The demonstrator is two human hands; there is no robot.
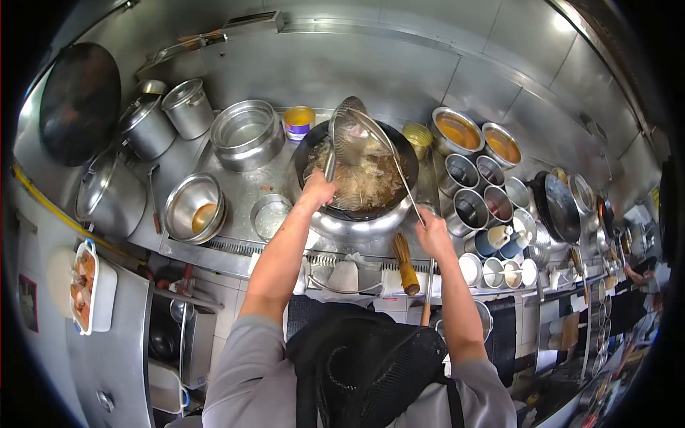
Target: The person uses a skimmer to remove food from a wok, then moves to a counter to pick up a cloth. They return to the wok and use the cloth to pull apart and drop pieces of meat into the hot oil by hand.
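A dark wok on the stove holds bubbling oil with pale frying pieces. My left hand is wrapped round the handle of a round perforated skimmer, tilted up over the wok's left half. A few pale pieces show at the skimmer's bowl. My right hand grips the long thin handle of a metal utensil at the wok's right front. That handle runs up across the wok to the skimmer; the utensil's head cannot be clearly made out.
Left of the wok stand a large pot, a yellow-topped tin and steel bowls. To the right are sauce pots and several canisters. A bamboo brush lies at the front edge. A white tub holds food.
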